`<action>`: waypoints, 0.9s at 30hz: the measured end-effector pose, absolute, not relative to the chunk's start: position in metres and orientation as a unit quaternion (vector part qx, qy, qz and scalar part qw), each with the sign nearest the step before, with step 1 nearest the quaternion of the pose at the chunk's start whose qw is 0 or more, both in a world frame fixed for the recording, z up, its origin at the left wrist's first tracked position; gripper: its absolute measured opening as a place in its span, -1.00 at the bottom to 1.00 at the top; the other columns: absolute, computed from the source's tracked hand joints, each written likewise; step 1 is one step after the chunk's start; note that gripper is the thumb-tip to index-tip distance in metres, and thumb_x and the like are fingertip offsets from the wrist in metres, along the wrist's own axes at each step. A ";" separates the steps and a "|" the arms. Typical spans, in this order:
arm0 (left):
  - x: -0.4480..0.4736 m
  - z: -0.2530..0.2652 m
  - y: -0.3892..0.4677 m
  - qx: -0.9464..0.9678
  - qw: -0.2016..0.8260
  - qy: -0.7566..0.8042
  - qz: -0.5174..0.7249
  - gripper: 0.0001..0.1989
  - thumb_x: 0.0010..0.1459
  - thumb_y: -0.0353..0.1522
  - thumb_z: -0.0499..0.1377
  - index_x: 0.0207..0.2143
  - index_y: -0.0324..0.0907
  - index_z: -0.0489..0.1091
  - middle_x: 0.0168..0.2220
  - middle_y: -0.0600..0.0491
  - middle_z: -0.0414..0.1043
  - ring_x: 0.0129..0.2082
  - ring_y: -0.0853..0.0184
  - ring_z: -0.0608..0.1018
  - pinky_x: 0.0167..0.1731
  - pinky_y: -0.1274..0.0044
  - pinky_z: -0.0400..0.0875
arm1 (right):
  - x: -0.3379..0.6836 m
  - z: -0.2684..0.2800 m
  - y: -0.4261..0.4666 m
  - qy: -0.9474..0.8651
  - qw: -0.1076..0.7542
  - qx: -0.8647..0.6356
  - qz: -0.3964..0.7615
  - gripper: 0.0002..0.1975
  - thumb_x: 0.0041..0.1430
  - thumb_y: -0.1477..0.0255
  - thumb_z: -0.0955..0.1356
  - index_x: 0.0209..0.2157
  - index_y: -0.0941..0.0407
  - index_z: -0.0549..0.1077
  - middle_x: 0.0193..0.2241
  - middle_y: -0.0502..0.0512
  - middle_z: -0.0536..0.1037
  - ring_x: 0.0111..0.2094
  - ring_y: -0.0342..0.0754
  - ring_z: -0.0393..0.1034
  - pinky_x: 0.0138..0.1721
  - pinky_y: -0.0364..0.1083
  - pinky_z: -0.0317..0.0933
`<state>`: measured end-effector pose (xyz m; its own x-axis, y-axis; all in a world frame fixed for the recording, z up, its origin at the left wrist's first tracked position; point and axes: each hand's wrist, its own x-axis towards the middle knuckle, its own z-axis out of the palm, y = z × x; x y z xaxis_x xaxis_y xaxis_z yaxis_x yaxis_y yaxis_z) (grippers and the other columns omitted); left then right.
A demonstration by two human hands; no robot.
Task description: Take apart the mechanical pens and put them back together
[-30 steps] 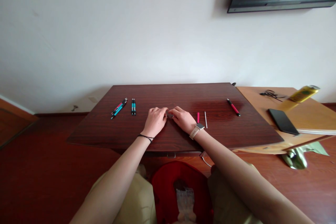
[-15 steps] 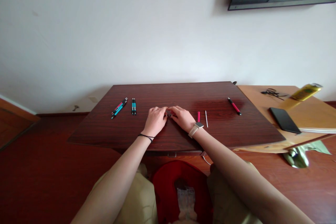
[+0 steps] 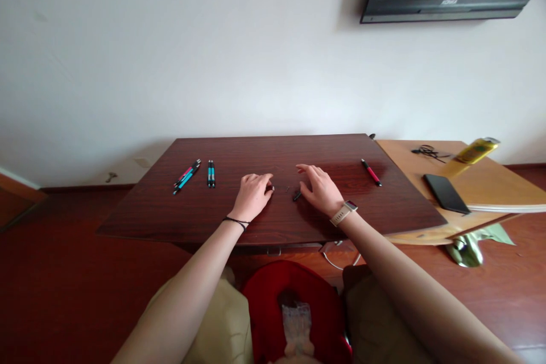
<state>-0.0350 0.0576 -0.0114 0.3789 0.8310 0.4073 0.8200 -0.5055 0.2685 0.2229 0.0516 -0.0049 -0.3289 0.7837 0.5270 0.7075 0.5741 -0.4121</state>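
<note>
My left hand (image 3: 252, 198), with a black band at its wrist, is on the dark table (image 3: 256, 153). Its fingers are curled towards the thumb; whatever they may hold is hidden. To its right, my right hand (image 3: 322, 190), wearing a watch, has its thumb and fingers apart with nothing seen between them. Beside the right thumb lies a small black pen part (image 3: 297, 195). A tiny thin piece (image 3: 287, 188), too small to name, rests between my hands.
Several pink and blue pens (image 3: 186, 177) lie at the left, beside two blue pens (image 3: 211, 174). A pink pen (image 3: 371, 173) is at the right. The adjoining wooden table holds a phone (image 3: 446, 193), a yellow can (image 3: 476, 151) and a black cable (image 3: 430, 152).
My right hand has moved right, away from the left, and its fingers have opened. It now covers where the pink barrel and white refill lay. The black part has come into view.
</note>
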 end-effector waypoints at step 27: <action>-0.014 -0.005 0.058 0.831 -0.012 0.491 0.260 -0.67 0.26 -0.40 0.32 0.07 -0.08 0.47 -0.06 -0.05 0.61 0.02 0.03 0.54 0.13 0.18 0.27 | 0.278 0.002 0.030 -0.795 0.346 -0.497 0.031 -0.57 0.36 0.45 0.34 0.23 0.06 0.41 0.01 0.24 0.59 0.04 0.23 0.45 0.13 0.19 0.32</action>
